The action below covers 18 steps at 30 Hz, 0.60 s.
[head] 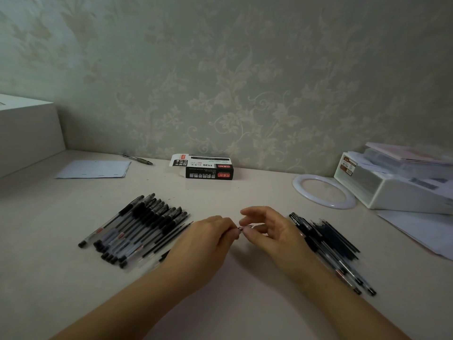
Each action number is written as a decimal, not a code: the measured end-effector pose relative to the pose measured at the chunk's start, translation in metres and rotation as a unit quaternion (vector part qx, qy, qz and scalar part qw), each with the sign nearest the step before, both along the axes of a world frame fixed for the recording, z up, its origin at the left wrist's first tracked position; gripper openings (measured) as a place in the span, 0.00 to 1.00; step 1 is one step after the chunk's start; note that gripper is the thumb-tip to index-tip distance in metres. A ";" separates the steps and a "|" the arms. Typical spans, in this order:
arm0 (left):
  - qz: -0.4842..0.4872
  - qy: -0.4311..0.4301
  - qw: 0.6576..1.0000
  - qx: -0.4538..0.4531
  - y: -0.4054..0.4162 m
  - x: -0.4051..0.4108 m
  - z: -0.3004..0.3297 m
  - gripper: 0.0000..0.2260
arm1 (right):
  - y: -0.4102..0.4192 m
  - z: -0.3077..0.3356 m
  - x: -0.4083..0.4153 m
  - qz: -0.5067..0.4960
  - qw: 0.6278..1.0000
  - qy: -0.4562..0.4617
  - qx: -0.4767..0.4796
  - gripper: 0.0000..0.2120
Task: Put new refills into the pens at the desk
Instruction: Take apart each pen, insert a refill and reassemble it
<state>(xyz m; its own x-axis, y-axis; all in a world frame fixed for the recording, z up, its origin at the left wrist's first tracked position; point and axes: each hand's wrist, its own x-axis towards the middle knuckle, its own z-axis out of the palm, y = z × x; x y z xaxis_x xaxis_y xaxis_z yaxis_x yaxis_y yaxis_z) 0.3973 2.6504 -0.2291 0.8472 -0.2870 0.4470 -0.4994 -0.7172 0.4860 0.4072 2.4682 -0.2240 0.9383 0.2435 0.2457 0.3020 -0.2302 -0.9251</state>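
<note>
Both hands meet at desk [232, 192] centre, just in front of the black pen box [209, 169] marked "1120": left hand [208, 238] w/ fingers curled, pinching one end of a small dark pen part [241, 228], too small to ID; right hand [267, 228] pinches the other end w/ thumb and forefinger, other fingers loosely spread above. Left of the hands, a row of capped black gel pens [137, 228] w/ a few bare refills [171, 238] beside; right of the hands, a pile of pens and refills [331, 244], one barrel reading "0.7". Behind-left of the box lie white paper [94, 169] and a lone pen [138, 159]; right of it a white ring [323, 191] and white tray [397, 190], label unreadable.
</note>
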 end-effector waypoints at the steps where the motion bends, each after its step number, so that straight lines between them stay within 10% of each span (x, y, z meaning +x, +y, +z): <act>1: -0.006 -0.003 1.000 -0.002 0.000 -0.001 0.000 0.09 | 0.002 0.000 -0.001 -0.019 1.000 -0.005 -0.015 0.05; 18: -0.031 -0.010 0.999 0.013 -0.001 -0.004 0.000 0.05 | 0.003 0.003 0.000 -0.026 0.999 -0.019 0.012 0.03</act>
